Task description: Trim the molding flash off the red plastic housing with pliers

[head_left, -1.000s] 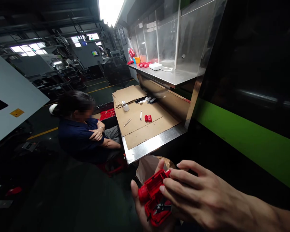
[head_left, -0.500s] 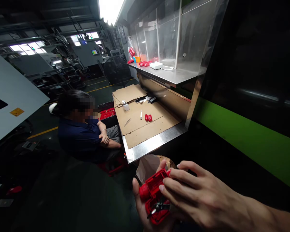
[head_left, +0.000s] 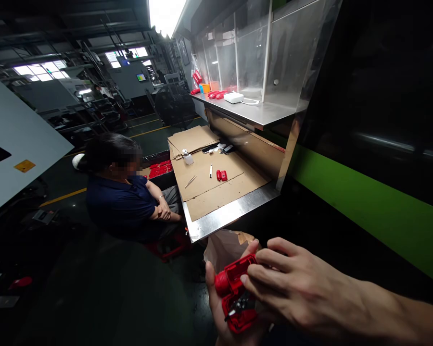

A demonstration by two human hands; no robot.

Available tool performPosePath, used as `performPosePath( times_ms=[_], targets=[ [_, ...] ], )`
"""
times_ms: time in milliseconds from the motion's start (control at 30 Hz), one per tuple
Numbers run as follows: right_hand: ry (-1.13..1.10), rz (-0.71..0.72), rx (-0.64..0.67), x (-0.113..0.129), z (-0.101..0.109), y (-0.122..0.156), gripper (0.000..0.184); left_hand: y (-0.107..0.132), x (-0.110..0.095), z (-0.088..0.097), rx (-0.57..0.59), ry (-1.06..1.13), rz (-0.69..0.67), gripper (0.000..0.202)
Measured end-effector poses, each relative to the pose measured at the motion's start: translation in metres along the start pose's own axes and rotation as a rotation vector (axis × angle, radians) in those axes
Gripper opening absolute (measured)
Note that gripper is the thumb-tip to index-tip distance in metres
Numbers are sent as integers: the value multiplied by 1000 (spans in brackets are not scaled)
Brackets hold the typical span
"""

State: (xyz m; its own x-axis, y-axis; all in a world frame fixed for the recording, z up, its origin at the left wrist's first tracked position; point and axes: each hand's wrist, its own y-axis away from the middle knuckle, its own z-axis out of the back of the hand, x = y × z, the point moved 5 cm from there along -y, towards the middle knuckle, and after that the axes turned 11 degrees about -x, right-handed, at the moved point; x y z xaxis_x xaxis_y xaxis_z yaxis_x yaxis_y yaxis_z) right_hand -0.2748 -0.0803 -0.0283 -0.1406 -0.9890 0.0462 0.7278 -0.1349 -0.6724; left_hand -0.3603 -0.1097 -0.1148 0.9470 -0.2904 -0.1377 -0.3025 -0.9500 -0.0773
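Note:
An opened red plastic case (head_left: 238, 273) with a ribbed round end lies in my left hand (head_left: 216, 312), low in the view. My left thumb is along its left side and the other fingers are mostly hidden under and behind it. In its lower half sits a small black part (head_left: 240, 306) with a shiny spot; its kind is unclear. My right hand (head_left: 296, 283) reaches in from the right, fingers bent and gripping the case's right edge. Whether those fingertips also pinch something small is hidden.
A cardboard-covered bench (head_left: 212, 202) with a metal edge holds a red case (head_left: 221, 176), a knife-like tool (head_left: 211, 170), tweezers (head_left: 191, 181) and a pump bottle (head_left: 187, 157). A seated person (head_left: 119, 197) is at the left. Below the bench stands a bag (head_left: 220, 250).
Both my hands and the red case have shifted slightly to the right. The seated person's hands have moved a little lower and to the right.

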Motion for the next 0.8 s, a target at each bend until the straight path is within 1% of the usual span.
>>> performPosePath(
  times_ms=[100,167,267,333,400,433,500,533,600,667,733,800],
  targets=[
    [-91,2,-6,0,-1,2,16,2,2,4,-42,46,11,75],
    [-126,3,-15,0,-1,5,17,3,3,6,-58,34,14,74],
    [-72,20,-7,1,-1,12,18,4,2,10,-84,-17,7,73],
    [21,8,-37,1,1,16,30,5,-2,13,-151,-47,-61,71],
    [78,-76,-65,0,1,21,45,7,-7,16,-290,-72,-200,70],
    [51,-144,-74,0,0,24,49,8,-9,17,-375,-85,-278,71],
    [-124,-294,-120,2,-7,30,52,13,-10,17,-521,-115,-441,79],
    [-245,-361,-170,4,-12,33,50,15,-9,15,-553,-143,-517,83],
    [-469,-479,-263,10,-23,40,45,20,-8,12,-566,-230,-671,81],
    [-593,-583,-284,15,-36,46,37,23,-7,9,-551,-336,-771,75],
    [-663,-665,-255,20,-47,50,37,24,-5,10,-562,-378,-802,78],
    [-718,-715,-250,24,-52,51,40,24,-4,12,-577,-311,-806,86]
  ],
)
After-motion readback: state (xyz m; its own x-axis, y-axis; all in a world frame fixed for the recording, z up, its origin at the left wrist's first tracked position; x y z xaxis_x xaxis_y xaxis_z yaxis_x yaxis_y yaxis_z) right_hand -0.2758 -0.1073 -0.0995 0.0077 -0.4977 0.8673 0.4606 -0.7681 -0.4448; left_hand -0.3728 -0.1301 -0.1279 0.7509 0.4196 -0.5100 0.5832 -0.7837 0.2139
